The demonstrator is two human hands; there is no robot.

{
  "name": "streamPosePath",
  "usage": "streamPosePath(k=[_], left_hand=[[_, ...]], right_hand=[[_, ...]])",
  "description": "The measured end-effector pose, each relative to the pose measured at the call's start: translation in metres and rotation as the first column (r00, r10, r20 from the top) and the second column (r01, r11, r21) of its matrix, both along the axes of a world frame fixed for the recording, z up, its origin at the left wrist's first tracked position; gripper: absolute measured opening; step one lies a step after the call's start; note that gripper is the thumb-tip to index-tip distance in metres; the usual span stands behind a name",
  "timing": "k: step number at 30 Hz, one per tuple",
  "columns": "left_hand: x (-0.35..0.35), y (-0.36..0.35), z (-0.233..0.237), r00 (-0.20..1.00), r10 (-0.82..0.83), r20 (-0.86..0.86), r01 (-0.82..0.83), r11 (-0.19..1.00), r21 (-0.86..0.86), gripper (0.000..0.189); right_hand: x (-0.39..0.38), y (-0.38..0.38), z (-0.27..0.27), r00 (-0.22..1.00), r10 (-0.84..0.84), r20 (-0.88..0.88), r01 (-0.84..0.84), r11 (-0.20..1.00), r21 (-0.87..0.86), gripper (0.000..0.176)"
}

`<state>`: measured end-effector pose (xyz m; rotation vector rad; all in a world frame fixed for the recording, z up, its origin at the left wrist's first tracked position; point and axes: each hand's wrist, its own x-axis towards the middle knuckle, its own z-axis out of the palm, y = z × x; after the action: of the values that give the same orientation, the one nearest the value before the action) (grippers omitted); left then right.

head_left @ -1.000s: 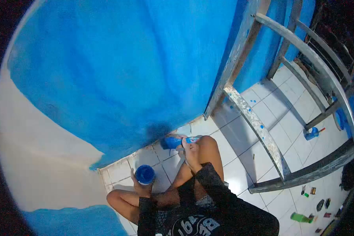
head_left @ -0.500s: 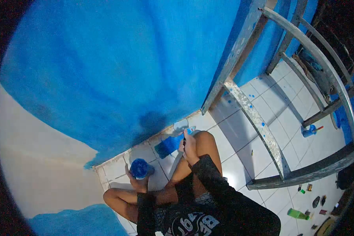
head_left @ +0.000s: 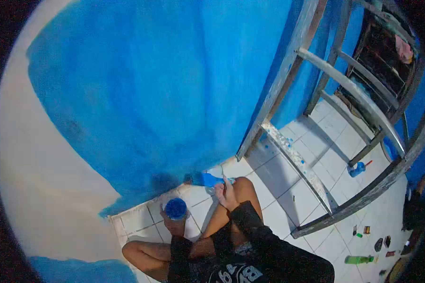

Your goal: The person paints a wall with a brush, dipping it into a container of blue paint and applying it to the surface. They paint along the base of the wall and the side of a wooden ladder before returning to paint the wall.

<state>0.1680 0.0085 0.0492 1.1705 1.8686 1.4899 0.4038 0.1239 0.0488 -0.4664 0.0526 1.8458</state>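
Note:
My left hand (head_left: 174,223) is wrapped round a cup of blue paint (head_left: 176,208), held upright above the tiles by my crossed legs. My right hand (head_left: 228,197) is closed on a wide paintbrush (head_left: 213,179) smeared with blue. The brush points left, at the foot of the blue-painted wall (head_left: 160,94); its dark tip appears to touch the wall's lower edge. The fingers partly hide the brush handle.
A paint-spotted wooden ladder (head_left: 295,158) stands at the right. Beyond its rungs is a blue container with a red-handled tool (head_left: 358,169). A green bottle (head_left: 359,260) and several small items lie on white floor tiles (head_left: 311,245).
My right hand has moved slightly down, and the brush now sits against the foot of the wall. The cup has shifted a little right and down. The whole view has tilted.

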Motion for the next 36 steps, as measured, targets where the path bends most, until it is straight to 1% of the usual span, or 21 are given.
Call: streamPosePath(k=[1, 3, 4, 6, 10, 12, 13, 14, 15, 17, 18, 19, 21, 22, 25, 26, 29, 30, 31, 33, 36], left_hand=[[-0.005, 0.007, -0.029, 1.0, 0.006, 0.006, -0.006, 1.0, 0.021, 0.112], [-0.014, 0.016, -0.074, 0.993, 0.047, -0.105, -0.034, 0.993, 0.117, 0.112], [-0.005, 0.015, -0.057, 0.993, 0.054, -0.101, -0.041, 0.991, 0.129, 0.112], [0.023, 0.01, 0.001, 0.999, 0.026, -0.023, -0.026, 1.0, 0.013, 0.112], [0.029, 0.01, 0.003, 0.996, 0.02, -0.089, -0.022, 1.0, -0.022, 0.11], [0.034, 0.007, 0.005, 0.993, 0.01, -0.12, -0.011, 1.0, -0.007, 0.11], [0.037, 0.008, 0.009, 0.988, -0.012, -0.155, 0.013, 1.0, 0.007, 0.11], [0.039, 0.005, 0.021, 0.959, -0.063, -0.276, 0.061, 0.998, -0.014, 0.112], [0.043, 0.003, 0.026, 0.959, -0.051, -0.277, 0.049, 0.999, -0.013, 0.112], [0.048, -0.003, 0.035, 0.982, -0.064, -0.176, 0.078, 0.994, 0.072, 0.114], [0.041, 0.002, 0.01, 0.975, -0.079, -0.209, 0.113, 0.982, 0.153, 0.117], [0.04, 0.004, 0.006, 0.975, -0.073, -0.21, 0.106, 0.983, 0.151, 0.117], [0.041, 0.005, 0.002, 0.989, -0.143, 0.023, 0.138, 0.978, 0.159, 0.122], [0.041, 0.002, 0.013, 0.987, -0.145, -0.062, 0.15, 0.986, 0.069, 0.129], [0.046, -0.001, 0.03, 0.983, -0.099, -0.157, 0.114, 0.99, 0.084, 0.13], [0.052, -0.007, 0.036, 0.996, -0.093, -0.008, 0.093, 0.989, 0.118, 0.131], [0.053, -0.007, 0.025, 0.994, -0.093, 0.064, 0.083, 0.987, 0.136, 0.122], [0.05, 0.001, 0.004, 0.995, -0.092, 0.028, 0.083, 0.972, 0.218, 0.121], [0.051, -0.003, 0.014, 0.995, -0.093, 0.019, 0.087, 0.975, 0.207, 0.121], [0.057, -0.001, 0.035, 0.996, -0.066, -0.065, 0.069, 0.997, 0.038, 0.115], [0.074, -0.005, 0.043, 0.989, 0.007, -0.145, 0.008, 0.995, 0.097, 0.113]], right_hand=[[0.001, 0.0, 0.0, 1.0, 0.009, -0.022, -0.009, 1.0, 0.01, 0.03], [0.0, 0.001, -0.004, 0.999, -0.031, 0.022, 0.032, 0.999, -0.037, 0.034], [0.001, -0.001, -0.007, 0.998, 0.013, 0.054, -0.013, 1.0, 0.005, 0.035], [0.0, -0.005, 0.008, 0.993, 0.064, 0.104, -0.07, 0.996, 0.047, 0.041], [0.004, -0.009, 0.017, 0.982, 0.161, 0.094, -0.166, 0.985, 0.049, 0.043], [0.006, -0.014, 0.028, 0.958, 0.133, 0.255, -0.124, 0.991, -0.048, 0.042], [0.004, -0.01, 0.011, 0.955, 0.145, 0.258, -0.138, 0.989, -0.043, 0.042], [0.002, -0.002, -0.028, 0.914, 0.035, 0.405, -0.061, 0.997, 0.051, 0.042], [-0.002, -0.003, -0.027, 0.844, -0.086, 0.529, 0.004, 0.988, 0.155, 0.041], [0.006, -0.008, -0.026, 0.891, 0.008, 0.455, -0.058, 0.993, 0.098, 0.042], [0.009, -0.011, -0.015, 0.923, 0.091, 0.373, -0.115, 0.992, 0.045, 0.043], [0.009, -0.012, -0.012, 0.923, 0.098, 0.372, -0.123, 0.992, 0.043, 0.043], [0.01, -0.015, -0.005, 0.951, 0.049, 0.304, -0.061, 0.998, 0.031, 0.045], [0.013, -0.026, 0.017, 0.918, 0.081, 0.387, -0.127, 0.987, 0.096, 0.047], [0.011, -0.029, 0.028, 0.948, 0.067, 0.31, -0.094, 0.993, 0.074, 0.042], [0.009, -0.029, 0.034, 0.948, 0.001, 0.318, -0.028, 0.997, 0.079, 0.037], [0.002, -0.038, 0.077, 0.929, -0.065, 0.364, 0.041, 0.996, 0.074, 0.034], [-0.002, -0.042, 0.099, 0.903, -0.033, 0.428, 0.011, 0.998, 0.054, 0.035], [-0.006, -0.041, 0.103, 0.908, -0.03, 0.419, 0.013, 0.999, 0.043, 0.035], [-0.012, -0.046, 0.108, 0.929, -0.146, 0.341, 0.07, 0.972, 0.225, 0.033], [-0.018, -0.045, 0.133, 0.943, -0.233, 0.237, 0.177, 0.956, 0.233, 0.033]])
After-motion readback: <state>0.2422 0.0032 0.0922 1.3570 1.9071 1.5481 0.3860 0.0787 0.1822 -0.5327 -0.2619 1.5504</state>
